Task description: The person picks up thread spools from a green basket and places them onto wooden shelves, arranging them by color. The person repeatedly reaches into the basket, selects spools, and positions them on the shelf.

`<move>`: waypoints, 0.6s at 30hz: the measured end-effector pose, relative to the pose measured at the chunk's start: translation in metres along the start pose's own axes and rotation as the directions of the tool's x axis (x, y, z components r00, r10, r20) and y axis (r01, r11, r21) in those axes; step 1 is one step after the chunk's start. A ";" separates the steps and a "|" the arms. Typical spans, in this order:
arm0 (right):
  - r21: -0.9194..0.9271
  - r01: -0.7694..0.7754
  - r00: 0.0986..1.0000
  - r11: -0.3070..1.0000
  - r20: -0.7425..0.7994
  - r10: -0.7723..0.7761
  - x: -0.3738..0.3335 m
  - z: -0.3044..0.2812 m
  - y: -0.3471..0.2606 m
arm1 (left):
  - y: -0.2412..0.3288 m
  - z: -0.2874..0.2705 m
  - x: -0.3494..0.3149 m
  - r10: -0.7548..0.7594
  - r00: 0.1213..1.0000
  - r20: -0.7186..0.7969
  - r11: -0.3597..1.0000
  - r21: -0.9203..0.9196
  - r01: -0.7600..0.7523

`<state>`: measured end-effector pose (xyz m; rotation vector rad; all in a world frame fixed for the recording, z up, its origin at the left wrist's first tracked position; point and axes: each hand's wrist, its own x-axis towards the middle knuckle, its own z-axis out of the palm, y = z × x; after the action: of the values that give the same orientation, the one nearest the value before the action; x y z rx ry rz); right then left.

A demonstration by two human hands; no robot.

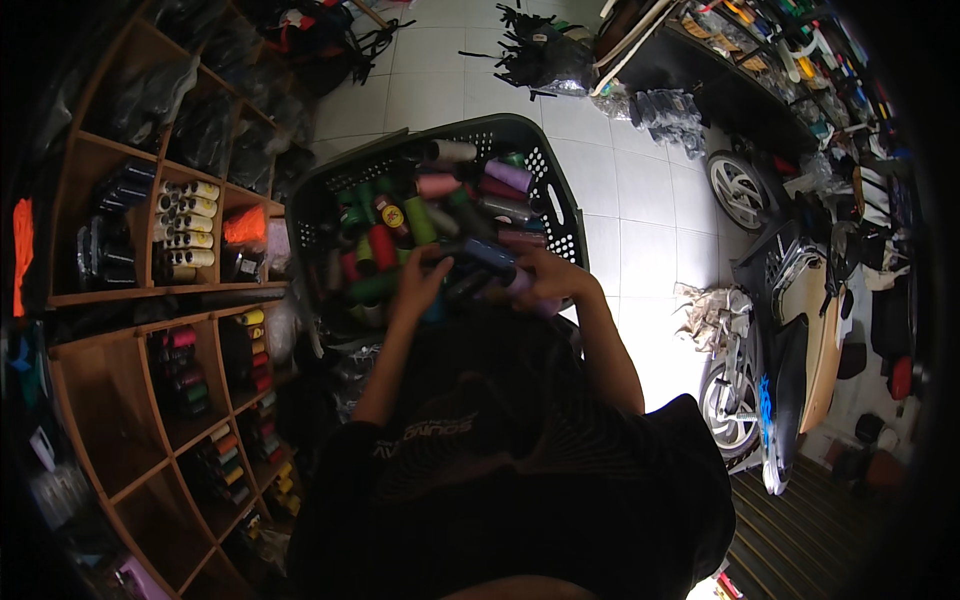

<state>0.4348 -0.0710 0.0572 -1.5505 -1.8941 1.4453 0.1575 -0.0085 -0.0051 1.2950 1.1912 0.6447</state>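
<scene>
A dark plastic basket [552, 150] with perforated walls stands in front of me, heaped with thread spools in many colours. My right hand [552, 278] is over the basket's near right part, its fingers curled round a purple thread spool [519, 283]. Against its fingertips lies a dark blue thread spool [490, 255]. My left hand [422, 278] is at the near middle of the heap with fingers bent together; what they grip is dark and blurred. Around it lie a red spool [382, 247] and a light green spool [420, 219].
Wooden cubby shelves [110, 300] at left hold cream spools [190, 225], coloured spools and plastic-wrapped goods. White floor tiles [640, 230] run along the right. Beyond them stands a small-wheeled bicycle [735, 400]. Black wrapped bundles [545, 50] lie on the far floor.
</scene>
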 end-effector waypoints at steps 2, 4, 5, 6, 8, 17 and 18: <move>0.206 -0.025 1.000 0.978 0.021 0.021 -0.001 -0.006 -0.042 | 0.026 0.011 -0.002 -0.190 0.977 0.097 0.942 -0.263 0.209; 0.473 -0.013 0.998 0.881 0.063 -0.019 0.009 0.005 -0.045 | 0.020 0.013 0.000 -0.203 0.957 0.206 0.930 -0.267 0.254; 0.420 0.002 0.998 0.908 0.054 -0.028 0.017 0.014 -0.038 | 0.016 0.013 0.002 -0.211 0.943 0.257 0.922 -0.267 0.279; 0.365 0.017 0.998 0.931 0.047 -0.037 0.025 0.023 -0.032 | 0.011 0.015 0.003 -0.225 0.944 0.242 0.889 -0.346 0.300; 0.337 0.014 1.000 0.942 0.010 -0.019 0.030 0.030 -0.037 | 0.006 0.018 0.003 -0.260 0.942 0.211 0.803 -0.495 0.332; 0.940 -0.134 0.876 0.314 -0.037 0.482 0.038 0.032 -0.019 | 0.001 -0.044 0.002 -0.216 0.934 -0.285 0.959 -0.240 0.149; 0.946 -0.105 0.862 0.305 -0.066 0.503 0.040 0.028 -0.002 | -0.006 -0.058 0.002 -0.139 0.940 -0.311 0.987 -0.117 0.107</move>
<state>0.3979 -0.0509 0.0328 -1.3892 -0.2699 1.7290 0.1037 0.0134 -0.0027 1.0482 1.4718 0.8313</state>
